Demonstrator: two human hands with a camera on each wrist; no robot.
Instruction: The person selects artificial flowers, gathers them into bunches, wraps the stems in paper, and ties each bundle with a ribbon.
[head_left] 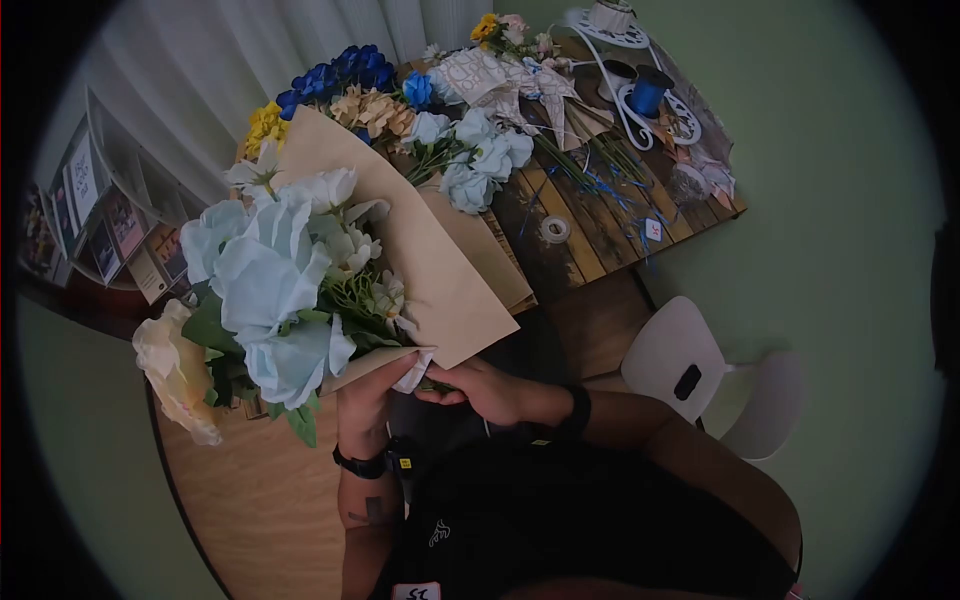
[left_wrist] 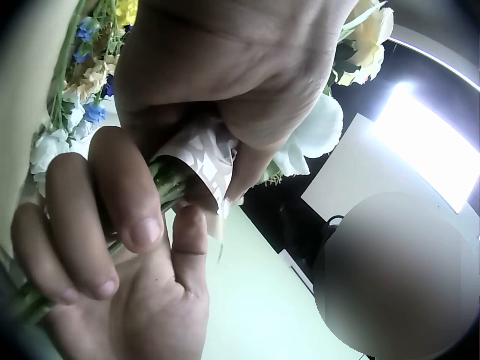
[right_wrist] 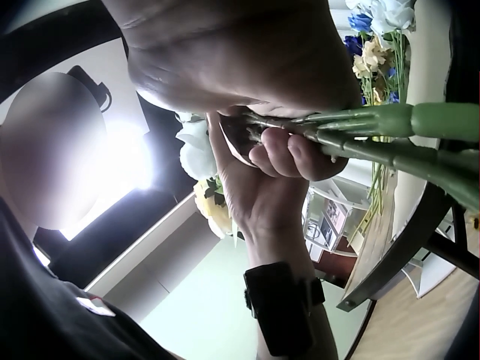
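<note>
A bouquet of pale blue roses (head_left: 270, 280), white blooms and a cream flower (head_left: 175, 370) leans to the left, backed by brown kraft paper (head_left: 410, 250). At its neck, my left hand (head_left: 365, 398) grips the wrapped part, where a white patterned paper (left_wrist: 206, 161) shows round the stems. Just below, my right hand (head_left: 485, 388) curls its fingers round the bare green stems (right_wrist: 375, 142). Both hands are close together in front of my body. The stem ends stick out past the right hand in the right wrist view.
On the wooden table (head_left: 570, 255) lie loose light blue roses (head_left: 480, 160), a bunch in patterned paper (head_left: 490, 85), a tape roll (head_left: 555, 230) and a blue ribbon spool (head_left: 650, 92). A white chair (head_left: 675, 345) stands right; a card rack (head_left: 110, 220) stands left.
</note>
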